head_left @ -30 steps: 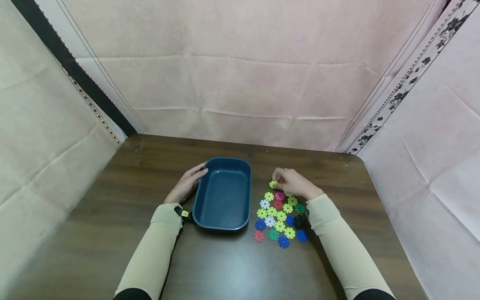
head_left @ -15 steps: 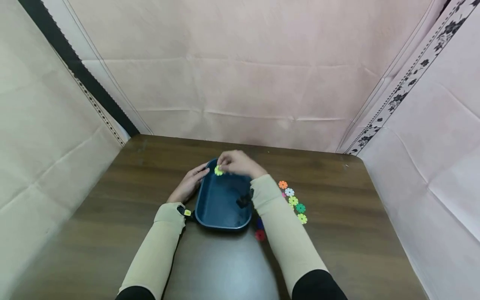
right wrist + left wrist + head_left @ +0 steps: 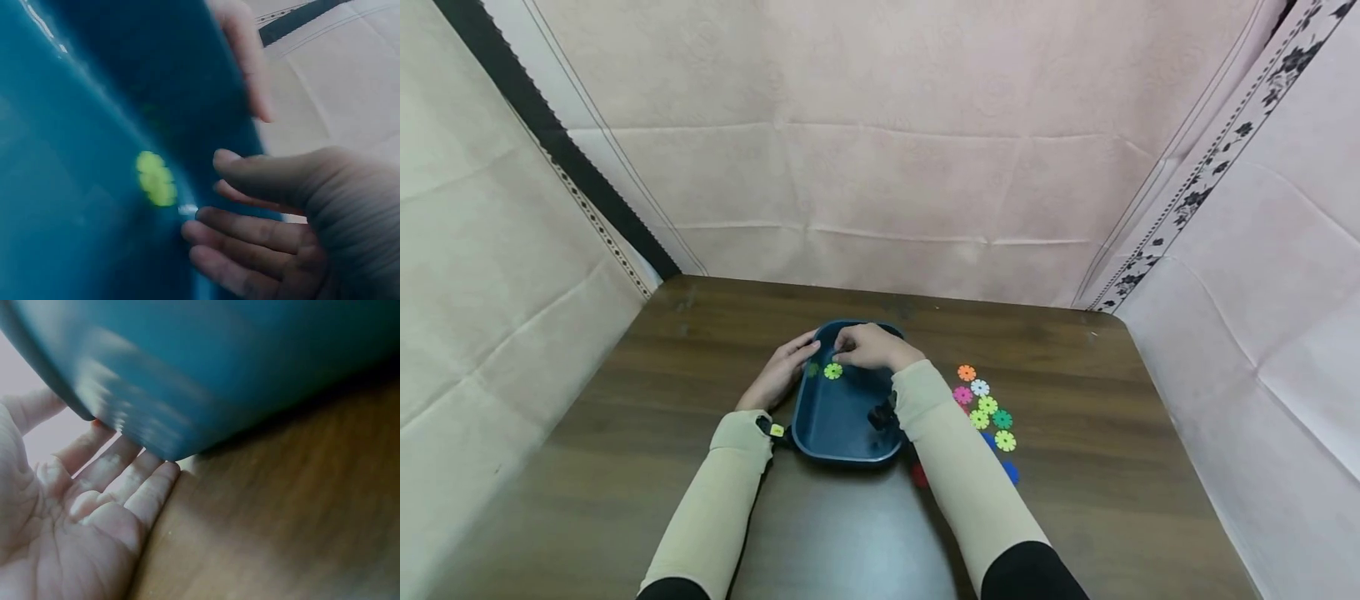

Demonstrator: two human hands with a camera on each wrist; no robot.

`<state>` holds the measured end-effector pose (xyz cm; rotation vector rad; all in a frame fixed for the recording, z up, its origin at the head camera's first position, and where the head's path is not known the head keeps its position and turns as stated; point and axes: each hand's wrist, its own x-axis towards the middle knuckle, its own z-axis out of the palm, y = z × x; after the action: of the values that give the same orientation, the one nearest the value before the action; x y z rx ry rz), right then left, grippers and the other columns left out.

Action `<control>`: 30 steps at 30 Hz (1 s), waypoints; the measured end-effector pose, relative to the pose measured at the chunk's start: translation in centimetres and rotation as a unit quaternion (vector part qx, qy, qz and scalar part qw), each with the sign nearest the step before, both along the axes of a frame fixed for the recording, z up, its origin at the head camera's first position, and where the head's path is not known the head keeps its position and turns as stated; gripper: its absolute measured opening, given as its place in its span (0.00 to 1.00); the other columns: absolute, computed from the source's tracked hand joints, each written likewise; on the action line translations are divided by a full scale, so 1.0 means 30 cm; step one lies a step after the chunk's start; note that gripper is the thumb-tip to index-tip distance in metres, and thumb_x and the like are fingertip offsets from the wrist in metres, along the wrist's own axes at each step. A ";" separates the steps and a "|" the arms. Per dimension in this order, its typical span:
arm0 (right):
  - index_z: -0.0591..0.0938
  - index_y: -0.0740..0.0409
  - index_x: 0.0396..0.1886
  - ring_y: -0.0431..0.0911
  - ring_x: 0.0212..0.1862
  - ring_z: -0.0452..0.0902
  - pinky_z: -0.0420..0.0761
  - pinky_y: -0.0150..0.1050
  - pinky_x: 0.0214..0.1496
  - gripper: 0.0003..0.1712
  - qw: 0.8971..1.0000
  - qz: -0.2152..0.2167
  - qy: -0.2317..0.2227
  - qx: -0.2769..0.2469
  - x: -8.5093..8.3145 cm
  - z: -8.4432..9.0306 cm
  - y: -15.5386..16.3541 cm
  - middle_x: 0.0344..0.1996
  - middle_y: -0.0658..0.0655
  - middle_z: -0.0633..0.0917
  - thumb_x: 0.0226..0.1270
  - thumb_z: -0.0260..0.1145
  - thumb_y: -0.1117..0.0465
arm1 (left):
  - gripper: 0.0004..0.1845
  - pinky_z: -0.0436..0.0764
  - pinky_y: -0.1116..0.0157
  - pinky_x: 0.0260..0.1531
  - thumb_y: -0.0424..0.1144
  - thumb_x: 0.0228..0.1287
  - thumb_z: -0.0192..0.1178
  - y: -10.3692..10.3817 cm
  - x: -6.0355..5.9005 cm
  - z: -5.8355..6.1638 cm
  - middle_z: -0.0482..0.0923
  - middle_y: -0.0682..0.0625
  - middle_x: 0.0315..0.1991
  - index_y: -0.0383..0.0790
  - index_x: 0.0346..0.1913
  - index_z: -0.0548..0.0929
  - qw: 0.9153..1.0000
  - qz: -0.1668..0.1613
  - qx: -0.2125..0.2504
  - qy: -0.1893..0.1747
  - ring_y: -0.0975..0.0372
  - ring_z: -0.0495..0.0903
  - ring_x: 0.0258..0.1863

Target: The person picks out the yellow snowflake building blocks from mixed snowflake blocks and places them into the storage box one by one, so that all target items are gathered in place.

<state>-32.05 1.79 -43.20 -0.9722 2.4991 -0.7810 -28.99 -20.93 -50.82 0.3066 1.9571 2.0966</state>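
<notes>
A dark blue tray (image 3: 850, 450) stands on the brown table. A yellow-green flower disc (image 3: 832, 371) is inside it near the far left corner, seen blurred as the disc (image 3: 155, 179) in the right wrist view. My right hand (image 3: 863, 347) hovers over the tray's far end with fingers spread and nothing in them, the fingers (image 3: 250, 232) just beside the disc. My left hand (image 3: 784, 367) rests with straight fingers (image 3: 132, 478) against the tray's outer left wall (image 3: 206, 369).
Several coloured flower discs (image 3: 987, 406) lie on the table (image 3: 1120, 417) right of the tray, partly hidden by my right forearm. Pale cloth walls close in the table on the back and both sides.
My right hand carried a yellow-green disc from the pile to the tray and let it go; the disc now lies in the tray. The left hand stayed on the tray's side.
</notes>
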 end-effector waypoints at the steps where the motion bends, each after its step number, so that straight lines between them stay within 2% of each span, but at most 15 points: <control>1: 0.82 0.58 0.57 0.45 0.52 0.80 0.79 0.42 0.55 0.18 1.000 0.003 0.013 -0.006 0.005 0.015 0.019 0.51 0.54 0.84 0.76 0.63 0.53 | 0.33 0.76 0.62 0.57 0.56 0.74 0.56 0.002 -0.002 -0.001 0.67 0.46 0.72 0.45 0.75 0.67 1.000 -0.002 -0.001 0.001 0.52 0.71 0.67; 4: 0.83 0.56 0.56 0.43 0.50 0.80 0.80 0.42 0.54 0.18 0.998 -0.006 0.032 -0.049 0.026 0.062 0.103 0.50 0.51 0.85 0.76 0.62 0.50 | 0.33 0.73 0.57 0.62 0.56 0.74 0.56 0.004 -0.009 0.000 0.65 0.47 0.73 0.46 0.76 0.66 1.000 -0.002 -0.006 0.000 0.52 0.69 0.69; 7: 0.85 0.51 0.53 0.41 0.48 0.81 0.80 0.42 0.51 0.16 0.993 -0.039 0.055 -0.099 0.060 0.093 0.229 0.48 0.47 0.86 0.76 0.61 0.49 | 0.34 0.67 0.53 0.67 0.56 0.74 0.56 0.005 -0.013 0.004 0.64 0.49 0.75 0.46 0.77 0.65 1.000 0.002 -0.011 0.003 0.54 0.66 0.71; 11: 0.85 0.52 0.54 0.42 0.47 0.81 0.80 0.45 0.51 0.16 0.981 -0.106 0.081 -0.138 0.114 0.078 0.450 0.47 0.47 0.86 0.76 0.62 0.49 | 0.34 0.63 0.50 0.70 0.56 0.74 0.57 0.005 -0.013 0.013 0.64 0.49 0.75 0.47 0.77 0.65 1.000 0.008 -0.018 0.006 0.54 0.65 0.71; 14: 0.85 0.56 0.53 0.45 0.47 0.82 0.80 0.47 0.51 0.18 0.972 -0.158 0.088 -0.152 0.141 0.019 0.618 0.45 0.50 0.87 0.75 0.63 0.50 | 0.35 0.63 0.49 0.70 0.57 0.73 0.57 0.007 -0.011 0.021 0.64 0.50 0.75 0.47 0.76 0.66 1.000 0.011 -0.020 0.009 0.55 0.65 0.72; 17: 0.85 0.58 0.52 0.47 0.44 0.83 0.80 0.45 0.49 0.18 0.963 -0.203 0.084 -0.156 0.160 -0.065 0.754 0.43 0.53 0.88 0.75 0.63 0.49 | 0.35 0.62 0.49 0.70 0.57 0.73 0.57 0.006 -0.011 0.027 0.63 0.50 0.75 0.46 0.77 0.66 1.000 0.016 -0.021 0.012 0.55 0.64 0.72; 22: 0.86 0.50 0.48 0.44 0.38 0.79 0.77 0.38 0.40 0.14 0.947 -0.253 0.124 -0.151 0.201 -0.224 0.882 0.38 0.49 0.87 0.74 0.64 0.47 | 0.37 0.62 0.50 0.70 0.58 0.72 0.58 0.006 -0.008 0.028 0.63 0.50 0.75 0.46 0.77 0.64 0.999 0.018 -0.032 0.001 0.55 0.63 0.73; 25: 0.86 0.46 0.45 0.43 0.38 0.76 0.75 0.38 0.39 0.10 0.942 -0.253 0.162 -0.149 0.226 -0.289 0.905 0.37 0.47 0.84 0.71 0.68 0.49 | 0.37 0.62 0.49 0.70 0.58 0.72 0.58 0.011 -0.007 0.023 0.63 0.49 0.75 0.46 0.77 0.65 0.999 0.018 -0.032 -0.005 0.55 0.64 0.72; 30: 0.86 0.47 0.44 0.46 0.42 0.70 0.69 0.44 0.44 0.13 0.950 -0.206 0.192 -0.137 0.245 -0.329 0.888 0.39 0.48 0.81 0.64 0.75 0.50 | 0.37 0.63 0.49 0.70 0.58 0.71 0.59 0.014 -0.003 0.004 0.63 0.49 0.75 0.45 0.76 0.66 0.999 0.022 -0.029 -0.010 0.54 0.64 0.72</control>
<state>-24.69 28.42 -53.08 -0.7447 3.0510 -1.1912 -29.08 -20.52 -50.70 0.2311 2.0276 2.0562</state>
